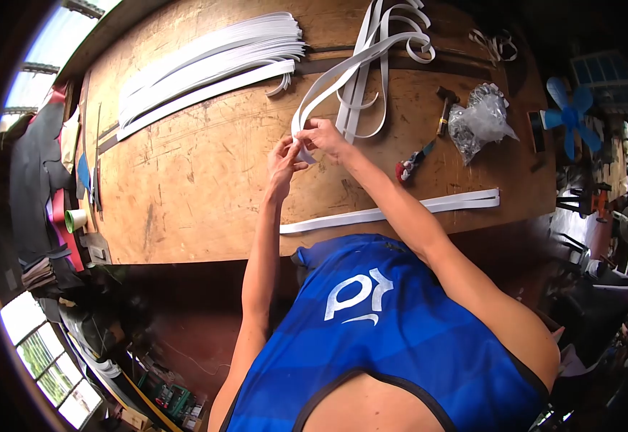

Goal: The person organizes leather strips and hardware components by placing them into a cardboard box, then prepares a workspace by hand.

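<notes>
Above the wooden table, my left hand point(283, 164) and my right hand point(326, 138) meet at the end of a long white strip point(301, 119). The fingers of both hands are closed on it in a pinch. From there the strip loops upward to a tangle of curled white strips point(393, 43) at the far side. Up and to the left lies a thick stack of flat white strips point(206, 65). Nearer my body, another white strip pair point(393, 212) rests along the table's front edge.
On the right of the table point(206, 194) are a hammer point(443, 111), a plastic bag of metal pieces point(481, 122) and a red-and-blue handled tool point(411, 164). A blue fan point(570, 115) stands beyond the right edge. Dark material point(37, 173) hangs at the left.
</notes>
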A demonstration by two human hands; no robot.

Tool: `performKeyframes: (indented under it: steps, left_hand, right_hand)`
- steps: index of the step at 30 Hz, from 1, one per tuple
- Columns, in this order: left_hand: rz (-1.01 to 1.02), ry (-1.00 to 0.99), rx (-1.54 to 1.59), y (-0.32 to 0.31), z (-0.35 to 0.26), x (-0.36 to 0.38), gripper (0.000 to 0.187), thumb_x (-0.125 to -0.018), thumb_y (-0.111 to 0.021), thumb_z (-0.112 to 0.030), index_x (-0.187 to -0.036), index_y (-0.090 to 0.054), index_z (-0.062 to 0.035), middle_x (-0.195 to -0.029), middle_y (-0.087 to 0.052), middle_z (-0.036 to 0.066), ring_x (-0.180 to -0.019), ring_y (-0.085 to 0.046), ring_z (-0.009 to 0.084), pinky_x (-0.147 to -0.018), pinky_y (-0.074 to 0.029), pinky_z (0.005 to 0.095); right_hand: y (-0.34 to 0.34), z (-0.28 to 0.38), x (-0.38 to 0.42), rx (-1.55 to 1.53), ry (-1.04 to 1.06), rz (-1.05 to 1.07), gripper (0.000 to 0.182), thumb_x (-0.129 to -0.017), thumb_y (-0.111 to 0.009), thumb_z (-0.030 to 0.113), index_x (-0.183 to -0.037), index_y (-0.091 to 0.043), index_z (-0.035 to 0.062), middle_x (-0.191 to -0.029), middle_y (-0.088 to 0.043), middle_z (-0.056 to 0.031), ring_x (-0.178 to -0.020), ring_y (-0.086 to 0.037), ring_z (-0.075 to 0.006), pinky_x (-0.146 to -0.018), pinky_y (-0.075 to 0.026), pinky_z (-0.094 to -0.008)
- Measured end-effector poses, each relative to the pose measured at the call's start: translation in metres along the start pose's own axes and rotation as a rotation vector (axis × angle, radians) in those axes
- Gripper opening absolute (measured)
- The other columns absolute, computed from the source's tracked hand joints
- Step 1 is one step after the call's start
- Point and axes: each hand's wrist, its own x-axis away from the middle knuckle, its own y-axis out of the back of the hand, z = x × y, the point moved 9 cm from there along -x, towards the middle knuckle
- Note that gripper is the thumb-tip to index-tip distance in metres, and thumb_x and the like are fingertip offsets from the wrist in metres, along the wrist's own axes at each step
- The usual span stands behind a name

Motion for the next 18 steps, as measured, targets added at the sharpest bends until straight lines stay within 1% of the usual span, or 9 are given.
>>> performKeyframes:
  steps: [1,4,5,6,9,12,14,16,18]
  left_hand:
    - [0.003,-0.013,-0.036,-0.002,0.003,0.000,0.033,-0.089,-0.058,-0.026,-0.113,-0.054,-0.0032,-0.091,-0.063,0.004,-0.074,-0.059,0.0091,-0.065,-0.048,0.0219]
    - [0.000,-0.003,-0.070,0.003,0.019,0.002,0.030,-0.089,-0.060,-0.024,-0.110,-0.055,-0.0036,-0.087,-0.061,0.003,-0.072,-0.058,0.0083,-0.064,-0.047,0.0217]
    - [0.009,0.020,-0.026,-0.001,0.019,0.006,0.031,-0.087,-0.062,-0.022,-0.112,-0.054,-0.0054,-0.087,-0.061,0.002,-0.071,-0.057,0.0081,-0.063,-0.047,0.0220]
    - [0.009,0.019,-0.028,-0.006,0.018,0.010,0.031,-0.087,-0.062,-0.022,-0.112,-0.054,-0.0054,-0.087,-0.061,0.002,-0.071,-0.057,0.0081,-0.063,-0.047,0.0220]
    - [0.014,-0.039,-0.013,-0.022,0.014,0.020,0.036,-0.085,-0.064,-0.021,-0.116,-0.050,-0.0082,-0.088,-0.061,0.001,-0.074,-0.058,0.0091,-0.062,-0.048,0.0236]
    - [0.044,-0.070,0.001,-0.025,0.011,0.020,0.026,-0.087,-0.061,-0.022,-0.108,-0.054,-0.0066,-0.087,-0.063,0.004,-0.073,-0.060,0.0110,-0.061,-0.049,0.0235]
    - [0.036,-0.029,0.042,-0.024,0.008,0.023,0.024,-0.088,-0.060,-0.023,-0.105,-0.055,-0.0062,-0.084,-0.064,0.005,-0.071,-0.061,0.0121,-0.060,-0.049,0.0236]
    - [0.038,0.016,0.081,-0.028,0.006,0.025,0.023,-0.089,-0.058,-0.024,-0.102,-0.056,-0.0059,-0.082,-0.064,0.006,-0.069,-0.062,0.0131,-0.060,-0.049,0.0238]
    - [0.001,0.025,0.144,-0.030,0.002,0.027,0.022,-0.090,-0.058,-0.024,-0.096,-0.058,-0.0029,-0.072,-0.063,0.006,-0.060,-0.062,0.0138,-0.054,-0.049,0.0216]
  right_hand:
    - [0.003,-0.003,-0.002,-0.008,0.015,0.004,0.021,-0.075,-0.065,0.009,-0.093,-0.060,-0.0019,-0.082,-0.062,-0.0061,-0.068,-0.059,-0.0135,-0.060,-0.048,-0.0268]
    - [0.012,0.000,0.002,0.069,0.049,-0.017,0.022,-0.075,-0.063,0.008,-0.095,-0.059,-0.0016,-0.080,-0.061,-0.0049,-0.068,-0.057,-0.0125,-0.060,-0.047,-0.0265]
    - [0.010,-0.001,0.003,0.101,0.035,0.003,0.020,-0.079,-0.057,0.006,-0.098,-0.056,-0.0020,-0.091,-0.064,-0.0088,-0.074,-0.061,-0.0138,-0.065,-0.050,-0.0256]
    - [0.009,-0.001,0.005,0.100,0.036,0.004,0.020,-0.079,-0.057,0.006,-0.098,-0.056,-0.0020,-0.091,-0.064,-0.0088,-0.074,-0.061,-0.0138,-0.065,-0.050,-0.0256]
    - [-0.006,-0.001,0.013,-0.114,-0.038,0.118,0.032,-0.080,-0.049,0.002,-0.111,-0.048,-0.0035,-0.108,-0.062,-0.0155,-0.085,-0.064,-0.0198,-0.077,-0.053,-0.0320]
    - [-0.010,0.014,0.021,-0.176,-0.063,0.157,0.024,-0.085,-0.052,0.006,-0.106,-0.052,-0.0060,-0.102,-0.064,-0.0153,-0.083,-0.065,-0.0178,-0.072,-0.053,-0.0282]
    - [-0.004,0.016,0.015,-0.198,-0.037,0.165,0.022,-0.092,-0.051,0.017,-0.103,-0.054,-0.0019,-0.101,-0.065,-0.0132,-0.083,-0.064,-0.0157,-0.073,-0.053,-0.0274]
    - [-0.001,0.020,0.015,-0.175,-0.014,0.186,0.025,-0.093,-0.051,0.022,-0.103,-0.054,-0.0010,-0.101,-0.065,-0.0128,-0.083,-0.064,-0.0154,-0.074,-0.053,-0.0275]
    - [-0.002,0.022,0.018,-0.132,-0.032,0.204,0.028,-0.094,-0.048,0.022,-0.105,-0.053,-0.0031,-0.104,-0.064,-0.0142,-0.085,-0.064,-0.0165,-0.077,-0.052,-0.0288]
